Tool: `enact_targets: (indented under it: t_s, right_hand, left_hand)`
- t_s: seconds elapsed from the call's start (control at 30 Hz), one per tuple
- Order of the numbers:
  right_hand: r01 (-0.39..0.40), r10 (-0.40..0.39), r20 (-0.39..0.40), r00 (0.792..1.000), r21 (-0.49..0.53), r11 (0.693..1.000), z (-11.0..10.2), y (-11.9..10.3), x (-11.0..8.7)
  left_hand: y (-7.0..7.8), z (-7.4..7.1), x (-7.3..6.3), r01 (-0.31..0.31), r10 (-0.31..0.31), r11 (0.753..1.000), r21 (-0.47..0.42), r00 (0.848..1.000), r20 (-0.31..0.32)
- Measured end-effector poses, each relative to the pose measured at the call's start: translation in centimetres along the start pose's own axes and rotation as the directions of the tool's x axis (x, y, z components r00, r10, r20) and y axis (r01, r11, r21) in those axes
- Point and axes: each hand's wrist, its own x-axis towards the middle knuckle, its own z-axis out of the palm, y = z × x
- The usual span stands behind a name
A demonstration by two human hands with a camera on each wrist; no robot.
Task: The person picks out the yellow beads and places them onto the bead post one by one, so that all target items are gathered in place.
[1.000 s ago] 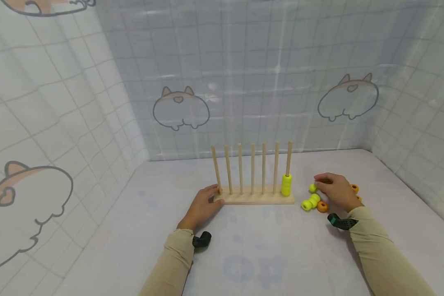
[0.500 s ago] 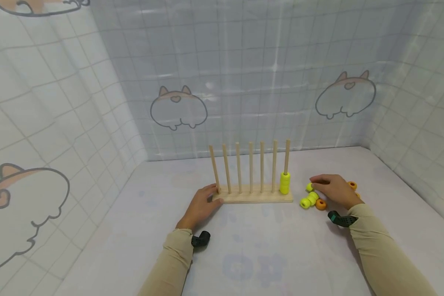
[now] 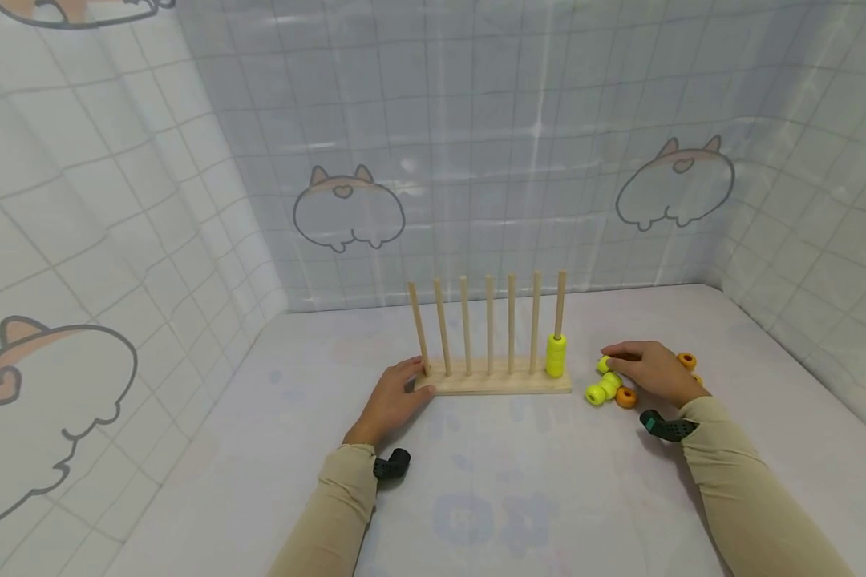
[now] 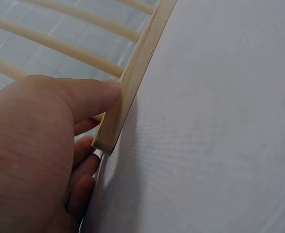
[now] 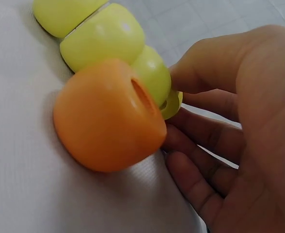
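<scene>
A wooden peg rack (image 3: pixel 494 386) with several upright pegs stands on the table in the head view. Yellow beads (image 3: pixel 556 357) are stacked at the bottom of its rightmost peg. My left hand (image 3: pixel 392 401) grips the left end of the base; in the left wrist view the thumb (image 4: pixel 99 94) presses the front edge and the fingers lie behind. To the right of the rack, my right hand (image 3: pixel 653 370) pinches a yellow bead (image 3: pixel 604 365), which is partly hidden behind other beads in the right wrist view. More yellow beads (image 5: pixel 103 39) touch one another beside an orange bead (image 5: pixel 108 116).
Beyond the right hand lie orange beads (image 3: pixel 686 361), partly hidden by it. A white cloth (image 3: pixel 520 473) covers the table. Grid-patterned sheets (image 3: pixel 476 160) rise at the back and both sides.
My right hand has shifted slightly left and closed in on the yellow bead. The left hand stays on the rack's end. The head view has tilted a little.
</scene>
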Motion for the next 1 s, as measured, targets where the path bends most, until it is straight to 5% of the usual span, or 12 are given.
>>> enact_targets:
  t_s: [1.0]
  right_hand:
    - [-0.013, 0.035, -0.161, 0.986, 0.133, 0.991, 0.46, -0.03, -0.12]
  left_hand:
    - [-0.20, 0.00, 0.16, -0.010, 0.010, 1.000, 0.009, 1.000, -0.007]
